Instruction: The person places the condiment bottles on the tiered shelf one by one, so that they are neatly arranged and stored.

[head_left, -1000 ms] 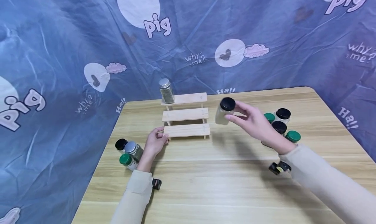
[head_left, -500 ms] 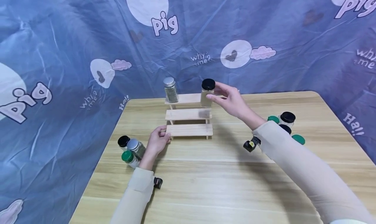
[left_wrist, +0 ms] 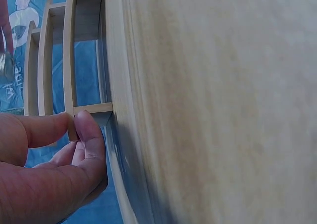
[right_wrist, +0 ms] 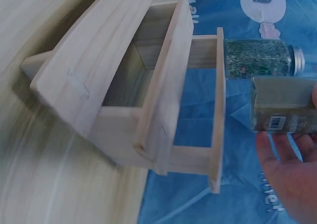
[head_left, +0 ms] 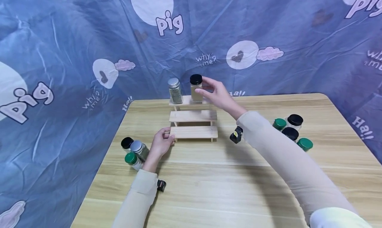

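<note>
"How's the light?"

"Bright and fairly even in the head view, with pale glare on the desk [head_left: 197, 201]; the right sleeve [head_left: 286, 158] throws a soft-edged shadow across it."

"And the wrist views?"

"Both dimmer. In the left one, wood grain smears and the rack [left_wrist: 69, 60] looks bowed; in the right, the held jar [right_wrist: 285, 105] has print too soft to read."

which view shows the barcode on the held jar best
The right wrist view: the barcode faces the camera, unobstructed. The head view shows the jar in the right hand, but no barcode can be made out; the left wrist view shows none.
</note>
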### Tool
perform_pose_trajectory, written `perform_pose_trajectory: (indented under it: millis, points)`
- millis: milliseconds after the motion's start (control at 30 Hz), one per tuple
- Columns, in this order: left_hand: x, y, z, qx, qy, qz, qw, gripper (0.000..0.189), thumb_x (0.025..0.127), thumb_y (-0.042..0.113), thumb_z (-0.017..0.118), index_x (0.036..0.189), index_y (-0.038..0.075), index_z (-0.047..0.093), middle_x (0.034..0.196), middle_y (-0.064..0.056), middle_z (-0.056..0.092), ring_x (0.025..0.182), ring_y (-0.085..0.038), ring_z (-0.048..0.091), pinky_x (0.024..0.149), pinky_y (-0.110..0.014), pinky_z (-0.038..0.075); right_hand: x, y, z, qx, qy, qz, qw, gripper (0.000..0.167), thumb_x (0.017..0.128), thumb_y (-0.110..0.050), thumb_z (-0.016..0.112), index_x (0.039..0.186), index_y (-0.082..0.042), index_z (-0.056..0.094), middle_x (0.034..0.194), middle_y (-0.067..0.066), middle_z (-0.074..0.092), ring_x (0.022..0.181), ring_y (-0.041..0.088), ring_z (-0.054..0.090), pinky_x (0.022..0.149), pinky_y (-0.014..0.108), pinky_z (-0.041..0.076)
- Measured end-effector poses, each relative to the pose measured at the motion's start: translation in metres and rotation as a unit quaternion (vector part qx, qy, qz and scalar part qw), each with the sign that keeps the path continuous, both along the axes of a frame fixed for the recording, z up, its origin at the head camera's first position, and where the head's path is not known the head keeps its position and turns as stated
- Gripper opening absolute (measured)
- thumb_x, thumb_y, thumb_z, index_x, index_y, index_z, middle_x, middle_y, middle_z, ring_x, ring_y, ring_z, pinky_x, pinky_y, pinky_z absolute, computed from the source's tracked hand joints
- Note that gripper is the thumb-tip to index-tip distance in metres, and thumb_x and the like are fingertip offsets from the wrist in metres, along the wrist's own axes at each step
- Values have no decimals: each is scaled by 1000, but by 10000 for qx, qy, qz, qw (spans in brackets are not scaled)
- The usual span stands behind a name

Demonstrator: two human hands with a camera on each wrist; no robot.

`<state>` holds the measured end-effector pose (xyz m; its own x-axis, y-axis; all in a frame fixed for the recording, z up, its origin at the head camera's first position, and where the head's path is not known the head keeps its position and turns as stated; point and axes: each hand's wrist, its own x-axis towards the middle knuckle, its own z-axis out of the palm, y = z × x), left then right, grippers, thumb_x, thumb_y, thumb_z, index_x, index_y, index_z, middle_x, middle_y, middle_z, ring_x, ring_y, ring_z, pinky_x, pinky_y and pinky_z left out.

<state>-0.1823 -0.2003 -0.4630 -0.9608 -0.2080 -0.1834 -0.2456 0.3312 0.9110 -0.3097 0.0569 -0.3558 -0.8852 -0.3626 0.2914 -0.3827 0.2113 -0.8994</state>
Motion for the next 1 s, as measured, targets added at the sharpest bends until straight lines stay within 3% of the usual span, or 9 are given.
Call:
perform_pose_trajectory:
  millis: [500,700,1000]
  points:
    - [-1,6,0,-142,36,-51,9999,48,99,2,68,146,1,56,102,-17,70,79,-19,72,77,-28,68,-9,-11,-20,-61,-428,-262,9987,57,99,-19,75,152,-11,55,141,18,67,131,34,66,112,43,58]
    - [-3,8,2,-237,75,-154,9996,49,99,2,68,147,1,56,104,-19,71,79,-20,72,79,-32,68,-11,-8,-20,-101,-454,-268,9986,56,98,-17,76,149,-7,56,140,22,66,132,36,65,115,44,56]
    - [-2,0,2,-156,-54,-35,9999,51,100,2,68,148,1,54,104,-18,69,80,-19,73,81,-31,69,-5,3,-12,-91,-484,-222,9985,60,94,-21,82,147,-7,57,141,22,65,133,37,63,116,49,54]
